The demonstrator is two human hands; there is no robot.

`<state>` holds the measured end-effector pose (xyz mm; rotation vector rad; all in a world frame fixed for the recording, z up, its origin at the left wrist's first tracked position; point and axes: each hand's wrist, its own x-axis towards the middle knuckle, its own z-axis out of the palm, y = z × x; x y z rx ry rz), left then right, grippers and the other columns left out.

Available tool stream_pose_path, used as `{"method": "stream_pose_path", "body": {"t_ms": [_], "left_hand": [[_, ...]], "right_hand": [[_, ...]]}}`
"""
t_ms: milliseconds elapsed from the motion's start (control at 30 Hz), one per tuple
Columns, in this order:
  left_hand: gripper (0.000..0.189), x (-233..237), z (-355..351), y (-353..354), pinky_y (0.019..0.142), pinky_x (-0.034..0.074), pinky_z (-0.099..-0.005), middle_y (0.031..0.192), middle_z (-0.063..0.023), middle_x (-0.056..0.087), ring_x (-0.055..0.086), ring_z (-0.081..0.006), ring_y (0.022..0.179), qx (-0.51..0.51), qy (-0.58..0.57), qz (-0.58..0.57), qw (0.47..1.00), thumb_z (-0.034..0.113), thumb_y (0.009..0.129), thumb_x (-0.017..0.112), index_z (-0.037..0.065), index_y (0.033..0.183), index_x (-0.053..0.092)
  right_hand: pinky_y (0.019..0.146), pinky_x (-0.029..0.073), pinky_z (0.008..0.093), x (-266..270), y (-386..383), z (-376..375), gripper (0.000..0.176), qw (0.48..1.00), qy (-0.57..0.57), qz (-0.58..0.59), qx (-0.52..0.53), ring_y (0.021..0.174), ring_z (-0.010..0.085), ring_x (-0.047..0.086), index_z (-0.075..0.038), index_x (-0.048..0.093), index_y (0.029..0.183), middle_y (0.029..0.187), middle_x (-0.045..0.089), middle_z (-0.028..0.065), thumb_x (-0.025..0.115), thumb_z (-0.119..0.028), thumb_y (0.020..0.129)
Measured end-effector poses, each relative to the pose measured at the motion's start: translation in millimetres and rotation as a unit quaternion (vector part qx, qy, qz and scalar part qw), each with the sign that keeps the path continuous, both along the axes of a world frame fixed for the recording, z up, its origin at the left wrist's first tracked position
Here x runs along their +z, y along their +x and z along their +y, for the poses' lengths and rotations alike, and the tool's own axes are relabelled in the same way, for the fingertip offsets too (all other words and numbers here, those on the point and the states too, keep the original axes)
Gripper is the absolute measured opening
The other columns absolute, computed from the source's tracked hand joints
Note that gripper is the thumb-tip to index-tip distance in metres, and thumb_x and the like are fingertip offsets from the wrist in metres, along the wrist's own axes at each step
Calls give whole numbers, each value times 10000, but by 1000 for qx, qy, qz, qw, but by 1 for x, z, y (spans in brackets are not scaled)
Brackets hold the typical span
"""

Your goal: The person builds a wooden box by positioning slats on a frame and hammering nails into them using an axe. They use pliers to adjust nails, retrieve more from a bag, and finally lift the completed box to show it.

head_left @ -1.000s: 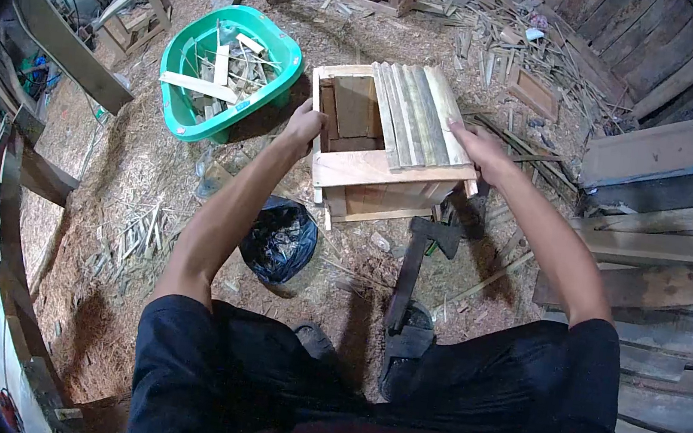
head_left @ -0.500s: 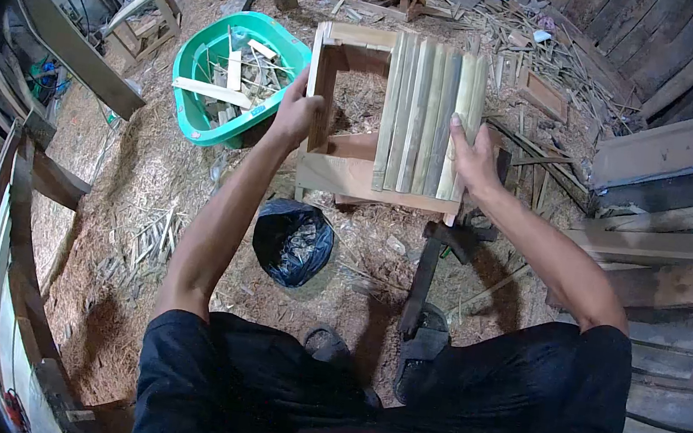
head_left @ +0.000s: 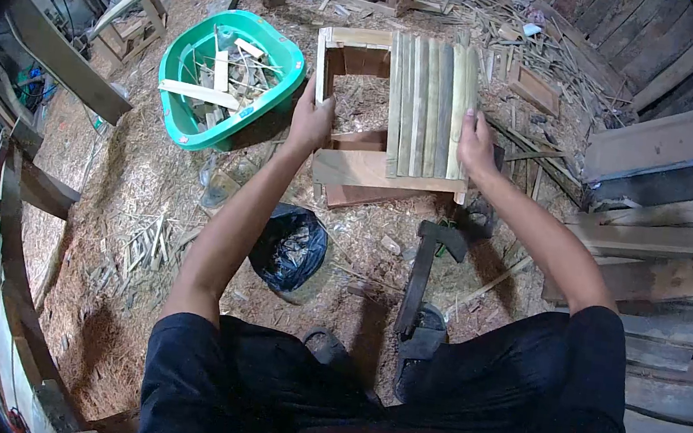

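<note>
Between my hands is a small wooden stool frame point(head_left: 352, 168), its right part covered by several narrow wooden slats point(head_left: 426, 109) laid side by side. The left part of the frame is uncovered, and the ground shows through it. My left hand point(head_left: 312, 121) is closed round the frame's left rail, with some fingers hidden behind the wood. My right hand point(head_left: 476, 148) grips the right edge by the outermost slat, thumb on top. Beneath the frame, a reddish-brown board point(head_left: 358, 196) shows below its front rail.
A green plastic tub point(head_left: 171, 113) of wood scraps stands left of the frame. Nearer me are a black plastic bag point(head_left: 294, 253) and a hammer-like tool point(head_left: 422, 269) by my foot. Stacked planks point(head_left: 663, 247) line the right side. Shavings cover the ground.
The frame's front edge has risen slightly in view and its left side has shifted a little right. Both hands keep their hold, my left hand now slightly lower along the rail.
</note>
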<state>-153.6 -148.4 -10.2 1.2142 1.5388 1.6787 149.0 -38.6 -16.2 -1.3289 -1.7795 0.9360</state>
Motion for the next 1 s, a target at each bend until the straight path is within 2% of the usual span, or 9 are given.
{"method": "stream_pose_path", "body": {"t_ms": [67,200,300,433,733,767,867,900,1000], "left_hand": [[564,-11,3,-5,683,486,-305,956,-58,615,550,-120,754,13,-3,37,999,78,938,547,91,1480,391],[500,-16,-5,-4,788,496,-342,992,-102,651,585,-165,837,32,-13,99,994,184,974,565,76,1443,428],[486,-11,-14,-2,789,496,-338,994,-119,651,588,-166,837,28,-45,117,992,212,983,556,74,1433,433],[483,-2,-14,2,812,496,-348,1022,-127,656,602,-181,870,25,-35,120,992,241,987,544,64,1423,435],[446,1,-4,-5,843,497,-413,1032,-211,663,654,-285,914,41,-53,171,983,257,983,529,35,1364,462],[442,5,-5,-4,843,497,-417,1023,-210,666,657,-291,910,38,-69,158,984,257,983,529,35,1360,463],[445,4,-8,-1,842,497,-430,998,-211,673,663,-313,895,44,-76,163,983,260,984,523,40,1365,456],[450,5,-9,0,843,497,-431,1002,-213,674,665,-315,900,51,-79,175,980,260,983,523,41,1369,452],[469,3,-9,-1,846,496,-434,1009,-221,673,667,-326,910,56,-46,193,979,260,981,521,47,1391,438]], "right_hand": [[1045,389,426,-5,-3,6,646,998,54,21,-9,1173,361,564,59,512,1294,1237,606,254,316,-509,1053],[1096,340,457,9,-7,-1,672,996,-20,81,35,1284,375,482,29,440,1394,1364,523,250,281,-526,1049],[1046,388,442,36,-10,-20,594,1000,-6,15,-3,1207,374,543,-15,501,1344,1252,588,250,307,-496,1053],[1091,326,507,15,-20,-6,551,982,180,32,-51,1298,430,438,-26,322,1432,1391,447,279,415,-395,1033],[1087,349,486,59,-49,-17,642,889,438,-59,123,1286,405,434,14,333,1399,1367,423,247,645,-241,898],[1011,432,440,63,-51,-27,494,885,441,-68,133,1209,311,524,14,452,1286,1259,527,204,668,-183,888],[824,518,408,87,-62,-45,404,970,136,15,199,978,259,639,32,504,1164,957,636,144,685,-155,856],[643,537,323,87,-72,-41,311,971,146,62,178,752,177,673,28,537,1053,795,649,77,705,-135,848],[581,502,252,94,-73,-38,254,952,-165,167,195,711,122,658,-14,554,1029,867,662,73,721,-129,877]]}}
